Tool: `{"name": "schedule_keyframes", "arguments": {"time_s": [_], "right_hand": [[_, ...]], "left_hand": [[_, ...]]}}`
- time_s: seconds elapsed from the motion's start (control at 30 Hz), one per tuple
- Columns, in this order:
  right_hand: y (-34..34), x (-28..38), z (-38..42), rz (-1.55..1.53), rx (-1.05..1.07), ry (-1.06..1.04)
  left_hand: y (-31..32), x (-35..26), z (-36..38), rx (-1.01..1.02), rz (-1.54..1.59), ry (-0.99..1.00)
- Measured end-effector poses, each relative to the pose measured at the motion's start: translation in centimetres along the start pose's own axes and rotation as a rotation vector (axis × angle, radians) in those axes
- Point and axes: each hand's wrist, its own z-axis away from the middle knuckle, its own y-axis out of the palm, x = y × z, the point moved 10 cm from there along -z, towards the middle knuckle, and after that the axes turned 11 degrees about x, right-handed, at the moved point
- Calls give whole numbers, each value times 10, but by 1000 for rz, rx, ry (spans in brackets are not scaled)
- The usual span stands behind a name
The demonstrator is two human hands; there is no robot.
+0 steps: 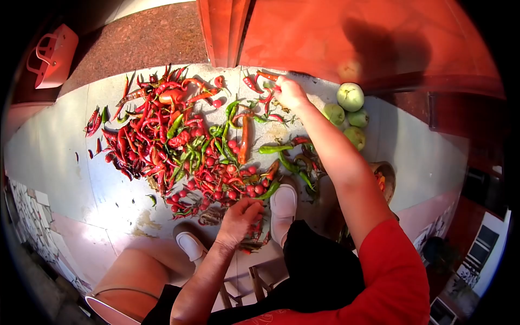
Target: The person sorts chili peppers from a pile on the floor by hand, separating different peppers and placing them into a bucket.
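My right hand (292,93) is stretched far forward, its fingers closed at one end of an orange-red chili pepper (266,76). Several red chili peppers lie just below it on the floor. Closer to my body, my left hand (241,218) has curled fingers, and whatever they may hold is hidden. A green chili pepper (270,190) lies just beyond those fingers, beside my shoe. The large heap of red chili peppers (154,130) spreads ahead and to the left, mixed with green ones and small round red peppers (231,169).
Several pale green round vegetables (350,96) sit right of my right forearm. A basket (389,184) holding orange-red pieces is partly behind that arm. An orange bucket (130,279) stands at lower left, and a pink handbag (57,57) at upper left. A red door (309,32) borders the far side.
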Motion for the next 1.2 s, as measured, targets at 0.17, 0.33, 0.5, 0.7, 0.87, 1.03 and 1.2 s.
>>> {"name": "schedule_keyframes", "arguments": {"time_s": [0.17,0.33,0.5,0.7,0.87,1.03,1.2], "right_hand": [[-13,36,27,-190,-51,-385],[21,49,22,149,82,-327],[37,40,3,305,187,-232],[-8,41,20,91,52,-300],[-3,34,34,-54,186,-278],[23,40,36,146,174,-307],[26,38,28,250,149,-283]], "left_hand": [[-6,-6,5,-21,125,58],[-10,1,6,-31,182,31],[-8,3,6,-32,183,36],[-5,7,6,-39,183,19],[-3,5,5,-40,208,27],[-3,13,3,-39,218,36],[-2,17,1,-37,189,24]]}}
